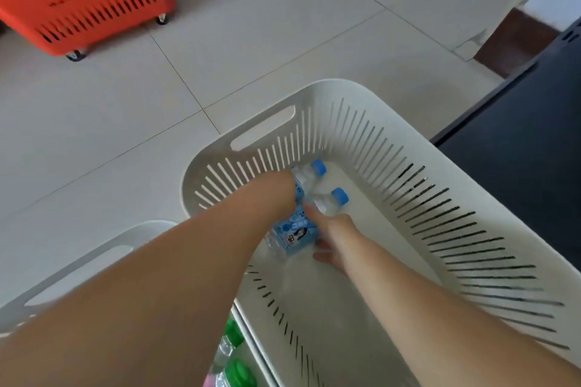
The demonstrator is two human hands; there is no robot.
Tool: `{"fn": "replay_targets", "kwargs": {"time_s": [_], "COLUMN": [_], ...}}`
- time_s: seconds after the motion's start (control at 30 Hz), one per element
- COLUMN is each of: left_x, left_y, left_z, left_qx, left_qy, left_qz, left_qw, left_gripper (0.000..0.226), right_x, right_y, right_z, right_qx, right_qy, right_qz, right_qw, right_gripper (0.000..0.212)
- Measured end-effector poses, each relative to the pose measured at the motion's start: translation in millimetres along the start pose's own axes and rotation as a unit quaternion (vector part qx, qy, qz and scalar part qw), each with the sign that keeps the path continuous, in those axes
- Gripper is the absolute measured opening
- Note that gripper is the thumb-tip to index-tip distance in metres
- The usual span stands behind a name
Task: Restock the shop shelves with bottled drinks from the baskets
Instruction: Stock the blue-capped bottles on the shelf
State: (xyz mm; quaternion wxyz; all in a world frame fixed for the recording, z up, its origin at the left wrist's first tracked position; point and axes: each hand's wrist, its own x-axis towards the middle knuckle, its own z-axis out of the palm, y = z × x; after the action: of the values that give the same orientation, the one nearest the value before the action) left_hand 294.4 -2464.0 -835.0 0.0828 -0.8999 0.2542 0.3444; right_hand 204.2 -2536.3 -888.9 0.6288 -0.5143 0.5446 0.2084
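Note:
Both my arms reach down into a white slotted basket [440, 148] on the floor. Two clear water bottles with blue caps and blue labels lie at its bottom. My left hand [283, 188] covers the body of the far bottle [311, 171]; its fingers are hidden behind the wrist. My right hand [330, 229] grips the near bottle [333, 201], thumb over its label and fingers curled beneath.
A second white basket [94, 258] at lower left holds bottles with green caps [234, 331]. An orange wheeled basket [85, 0] stands on the tiled floor at upper left. A dark shelf base [518, 141] runs along the right.

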Motion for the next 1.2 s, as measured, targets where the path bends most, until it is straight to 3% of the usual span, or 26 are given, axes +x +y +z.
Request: {"fn": "replay_targets", "kwargs": {"time_s": [0.17, 0.3, 0.4, 0.53, 0.6, 0.7, 0.87, 1.0, 1.2], "left_x": [15.0, 9.8, 7.1, -4.1, -14.6, -40.5, -114.7, -191.6, -300.2], "left_y": [4.3, 7.0, 5.2, 8.2, 7.9, 4.6, 11.7, 24.4, 49.2], "left_z": [15.3, 20.8, 16.1, 9.8, 4.8, -10.7, -48.6, -78.3, -113.5], "left_qx": [0.040, 0.005, -0.088, -0.053, -0.050, -0.133, -0.247, -0.299, -0.364], "left_qy": [0.037, 0.067, 0.023, -0.001, -0.005, -0.004, 0.077, 0.138, 0.204], "left_qz": [-0.028, -0.017, -0.007, -0.006, -0.013, -0.030, 0.010, 0.030, 0.087], "left_qw": [0.998, 0.998, 0.996, 0.999, 0.999, 0.991, 0.966, 0.944, 0.905], "left_gripper": [0.058, 0.054, 0.062, 0.089, 0.078, 0.062, 0.076, 0.075, 0.075], "right_x": [26.2, 20.6, 22.5, 7.3, -4.9, -35.8, -110.0, -183.6, -294.1], "right_y": [7.7, 16.8, 27.9, 32.4, 31.1, 20.4, -7.1, -21.0, -19.7], "right_z": [11.1, 3.5, -1.4, -4.7, -8.9, -20.3, -50.5, -83.1, -130.0], "right_qx": [0.072, 0.099, 0.106, 0.099, 0.074, 0.010, -0.079, -0.092, -0.070], "right_qy": [-0.003, -0.003, 0.012, 0.044, 0.069, 0.099, 0.095, 0.097, 0.095], "right_qz": [-0.035, -0.051, -0.053, -0.060, -0.066, -0.095, -0.158, -0.231, -0.301], "right_qw": [0.997, 0.994, 0.993, 0.992, 0.993, 0.990, 0.980, 0.964, 0.946], "right_gripper": [0.100, 0.078, 0.073, 0.064, 0.064, 0.064, 0.068, 0.054, 0.056]}}
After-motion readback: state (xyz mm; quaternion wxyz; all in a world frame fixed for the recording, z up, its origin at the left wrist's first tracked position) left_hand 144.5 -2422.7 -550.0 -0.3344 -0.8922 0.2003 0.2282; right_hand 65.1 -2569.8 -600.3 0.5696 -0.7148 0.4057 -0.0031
